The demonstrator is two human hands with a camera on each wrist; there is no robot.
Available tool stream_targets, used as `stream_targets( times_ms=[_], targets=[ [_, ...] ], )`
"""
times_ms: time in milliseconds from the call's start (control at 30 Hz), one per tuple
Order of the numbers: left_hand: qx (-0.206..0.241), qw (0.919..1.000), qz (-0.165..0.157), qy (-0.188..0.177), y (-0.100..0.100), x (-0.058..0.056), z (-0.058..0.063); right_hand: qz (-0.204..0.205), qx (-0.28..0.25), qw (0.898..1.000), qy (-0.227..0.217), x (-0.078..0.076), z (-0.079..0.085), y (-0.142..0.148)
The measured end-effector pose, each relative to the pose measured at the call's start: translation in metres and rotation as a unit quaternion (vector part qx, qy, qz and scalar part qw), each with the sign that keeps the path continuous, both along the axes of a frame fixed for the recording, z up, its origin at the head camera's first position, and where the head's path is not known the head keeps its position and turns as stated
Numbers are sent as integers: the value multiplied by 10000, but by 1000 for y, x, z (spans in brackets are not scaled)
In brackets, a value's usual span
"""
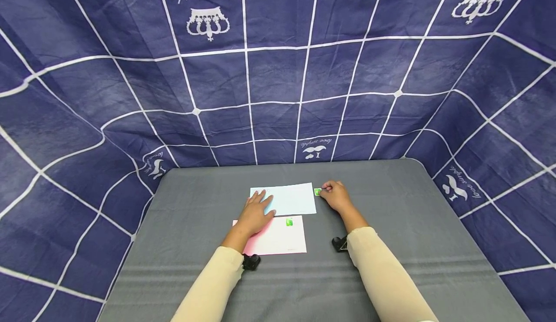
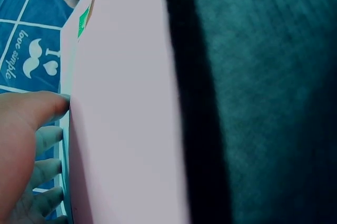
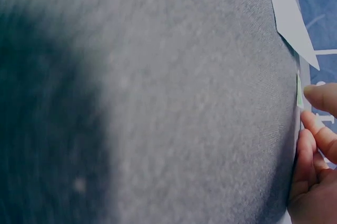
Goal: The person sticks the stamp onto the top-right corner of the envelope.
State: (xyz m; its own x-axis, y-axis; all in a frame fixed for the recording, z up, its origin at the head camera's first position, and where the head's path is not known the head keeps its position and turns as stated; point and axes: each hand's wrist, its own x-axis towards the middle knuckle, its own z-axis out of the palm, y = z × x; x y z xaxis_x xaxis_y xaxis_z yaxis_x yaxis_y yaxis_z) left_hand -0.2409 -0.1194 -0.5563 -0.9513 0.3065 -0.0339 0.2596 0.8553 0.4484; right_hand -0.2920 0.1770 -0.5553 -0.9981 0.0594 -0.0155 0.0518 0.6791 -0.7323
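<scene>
A pale blue envelope (image 1: 292,199) lies on the grey table, and my left hand (image 1: 255,214) rests over its left part with fingers straight and spread. In the left wrist view, the thumb (image 2: 50,107) presses near the edge of a pink-and-white envelope (image 2: 124,97). That envelope lies nearer to me and bears a green stamp (image 1: 289,221) at its upper right. Just off the blue envelope's right end, my right hand (image 1: 336,196) pinches a small green stamp (image 1: 318,192) with white edges by its right side. Thumb and index finger meet at that stamp's end in the right wrist view (image 3: 299,92).
The grey-covered table (image 1: 391,264) runs out to both sides and toward me. Blue cloth (image 1: 278,80) with white lines rises behind it and on both sides. Black wrist cameras (image 1: 251,262) sit by the cream sleeves (image 1: 382,269).
</scene>
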Motion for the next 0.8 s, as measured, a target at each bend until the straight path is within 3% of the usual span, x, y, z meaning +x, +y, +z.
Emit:
stream_targets(
  times_ms=[800],
  targets=[
    [-46, 10000, -25, 60, -1, -1, -2, -41, -212, 9997, -70, -4, -5, 4]
  ],
)
